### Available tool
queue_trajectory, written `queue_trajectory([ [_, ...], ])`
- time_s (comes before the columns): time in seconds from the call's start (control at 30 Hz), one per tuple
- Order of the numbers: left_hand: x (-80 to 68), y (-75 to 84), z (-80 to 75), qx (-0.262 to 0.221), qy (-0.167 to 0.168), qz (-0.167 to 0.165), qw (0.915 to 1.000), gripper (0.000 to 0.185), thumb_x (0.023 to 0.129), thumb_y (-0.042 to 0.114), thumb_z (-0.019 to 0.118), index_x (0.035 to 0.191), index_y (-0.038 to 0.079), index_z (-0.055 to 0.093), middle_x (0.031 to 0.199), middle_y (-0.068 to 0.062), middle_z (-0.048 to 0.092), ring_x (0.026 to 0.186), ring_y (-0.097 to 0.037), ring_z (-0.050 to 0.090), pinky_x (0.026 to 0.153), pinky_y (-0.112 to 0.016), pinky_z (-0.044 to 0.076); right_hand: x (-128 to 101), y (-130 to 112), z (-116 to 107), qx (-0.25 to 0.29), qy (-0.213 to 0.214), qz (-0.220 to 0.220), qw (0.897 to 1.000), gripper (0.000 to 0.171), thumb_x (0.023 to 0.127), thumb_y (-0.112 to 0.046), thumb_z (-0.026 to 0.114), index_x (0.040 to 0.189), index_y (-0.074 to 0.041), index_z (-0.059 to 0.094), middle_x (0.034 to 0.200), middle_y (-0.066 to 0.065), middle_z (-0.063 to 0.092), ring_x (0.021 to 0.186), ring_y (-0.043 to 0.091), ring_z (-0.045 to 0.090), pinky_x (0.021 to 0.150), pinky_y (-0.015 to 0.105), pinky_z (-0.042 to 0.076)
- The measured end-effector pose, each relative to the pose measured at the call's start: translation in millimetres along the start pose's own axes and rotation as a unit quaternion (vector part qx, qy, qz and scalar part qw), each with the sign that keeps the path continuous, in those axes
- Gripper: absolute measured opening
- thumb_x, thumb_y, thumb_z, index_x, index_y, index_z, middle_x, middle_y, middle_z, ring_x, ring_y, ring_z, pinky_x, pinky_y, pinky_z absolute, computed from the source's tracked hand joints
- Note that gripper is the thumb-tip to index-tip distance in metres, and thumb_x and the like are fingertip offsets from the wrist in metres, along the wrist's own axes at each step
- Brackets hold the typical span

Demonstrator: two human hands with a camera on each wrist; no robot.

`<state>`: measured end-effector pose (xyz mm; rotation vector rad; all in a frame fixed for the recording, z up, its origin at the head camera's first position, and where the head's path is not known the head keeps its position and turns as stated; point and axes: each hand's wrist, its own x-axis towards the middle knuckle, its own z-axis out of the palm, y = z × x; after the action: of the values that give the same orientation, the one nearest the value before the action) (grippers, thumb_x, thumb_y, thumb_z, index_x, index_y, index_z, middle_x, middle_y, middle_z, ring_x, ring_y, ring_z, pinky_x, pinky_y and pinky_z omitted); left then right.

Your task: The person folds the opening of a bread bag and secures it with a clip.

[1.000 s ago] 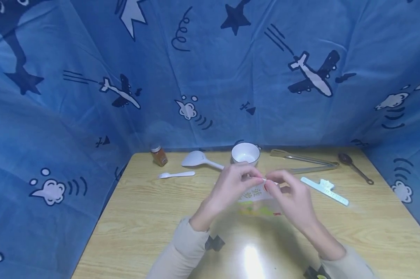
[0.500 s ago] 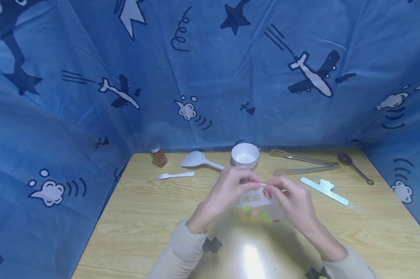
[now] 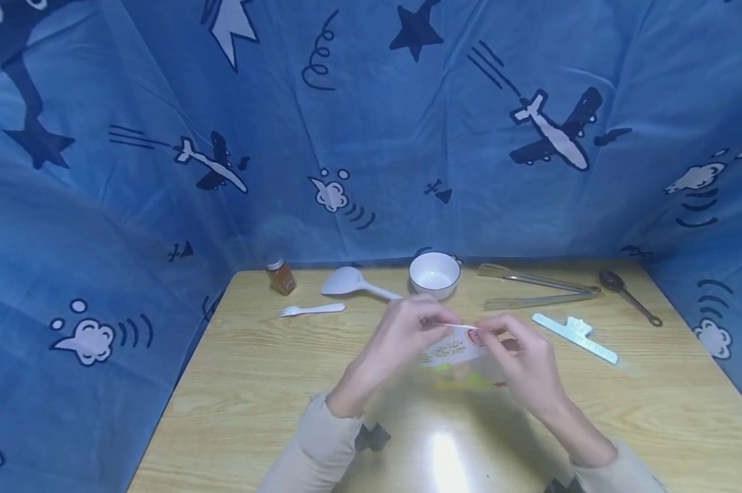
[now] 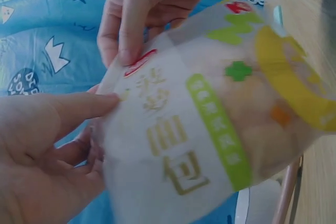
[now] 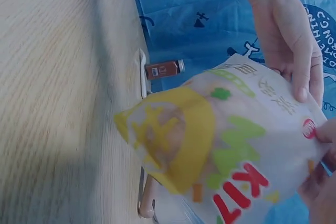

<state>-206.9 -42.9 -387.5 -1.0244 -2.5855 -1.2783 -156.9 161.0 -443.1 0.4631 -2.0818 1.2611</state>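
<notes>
Both hands hold a printed plastic bread bag (image 3: 450,352) above the table, in front of the white bowl (image 3: 434,275). At one end of the bag's top edge, my left hand (image 3: 402,335) pinches it between thumb and fingers. My right hand (image 3: 528,356) pinches the same edge a short way to the right. White film with gold lettering covers the upper part of the bag (image 4: 173,124) in the left wrist view. Its lower part, clear with yellow and green print, shows pale pieces inside. Whether the top edge is sealed cannot be made out.
Along the back stand or lie a spice jar (image 3: 281,276), a white turner (image 3: 345,281), metal tongs (image 3: 549,286) and a brown spoon (image 3: 626,296). A white fork (image 3: 311,309) lies left of the hands, a mint-green bag clip (image 3: 574,337) to their right.
Both hands have come down slightly with the bag, and the bowl shows more fully. The fingertips have moved a little apart, so a strip of the top edge shows between them.
</notes>
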Motion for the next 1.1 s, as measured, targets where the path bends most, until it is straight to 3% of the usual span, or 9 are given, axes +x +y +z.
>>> queue_trajectory([
  [0.17,0.4,-2.0,7.5,-0.012,0.046,0.024,0.9986,0.010,0.090,0.006,0.081,0.099,0.009,0.082,0.101,-0.007,0.079,0.093,-0.017,0.072,0.083,-0.017,0.056,0.8,1.5,1.8,-0.015,0.013,-0.032,0.999,0.018,0.088,0.019,0.069,0.096,0.003,0.069,0.097,0.017,0.079,0.098,-0.013,0.067,0.072,0.013,0.060],
  [0.33,0.6,-4.5,9.9,0.010,0.069,0.056,0.9960,0.008,0.089,0.007,0.082,0.096,0.010,0.082,0.104,-0.005,0.081,0.102,-0.020,0.072,0.091,-0.021,0.057,0.7,3.9,1.8,-0.026,0.017,-0.043,0.999,0.019,0.087,0.021,0.068,0.095,0.004,0.069,0.096,0.019,0.079,0.101,-0.014,0.067,0.074,0.012,0.059],
  [0.53,-0.6,-4.9,8.5,0.022,0.058,0.045,0.9971,0.007,0.094,0.014,0.079,0.100,0.015,0.080,0.101,0.000,0.082,0.101,-0.018,0.073,0.090,-0.024,0.056,1.5,4.9,1.4,0.006,0.031,-0.069,0.997,0.025,0.080,0.025,0.072,0.093,0.004,0.073,0.091,0.020,0.079,0.101,-0.017,0.067,0.071,0.014,0.060],
  [0.77,-0.2,-5.3,5.1,-0.042,0.052,0.051,0.9965,0.007,0.094,0.009,0.077,0.101,0.010,0.079,0.102,-0.004,0.082,0.103,-0.018,0.076,0.093,-0.023,0.058,3.4,7.9,2.5,0.053,0.046,-0.130,0.989,0.027,0.073,0.028,0.070,0.088,0.006,0.073,0.087,0.024,0.077,0.103,-0.014,0.069,0.068,0.015,0.060],
  [0.9,-0.9,-6.9,2.5,-0.075,0.050,0.046,0.9949,0.007,0.094,0.007,0.076,0.100,0.008,0.079,0.104,-0.006,0.082,0.105,-0.019,0.076,0.095,-0.022,0.058,4.5,11.5,3.0,0.067,0.035,-0.165,0.983,0.023,0.075,0.024,0.069,0.085,0.004,0.074,0.086,0.023,0.077,0.107,-0.010,0.070,0.069,0.016,0.061],
  [1.1,-1.9,-9.7,-0.7,-0.073,0.042,0.063,0.9944,0.005,0.094,0.003,0.076,0.097,0.006,0.078,0.102,-0.008,0.082,0.104,-0.022,0.077,0.098,-0.023,0.058,3.6,13.2,5.4,0.093,0.033,-0.165,0.981,0.024,0.074,0.026,0.067,0.083,0.005,0.073,0.085,0.025,0.076,0.107,-0.007,0.071,0.068,0.016,0.061],
])
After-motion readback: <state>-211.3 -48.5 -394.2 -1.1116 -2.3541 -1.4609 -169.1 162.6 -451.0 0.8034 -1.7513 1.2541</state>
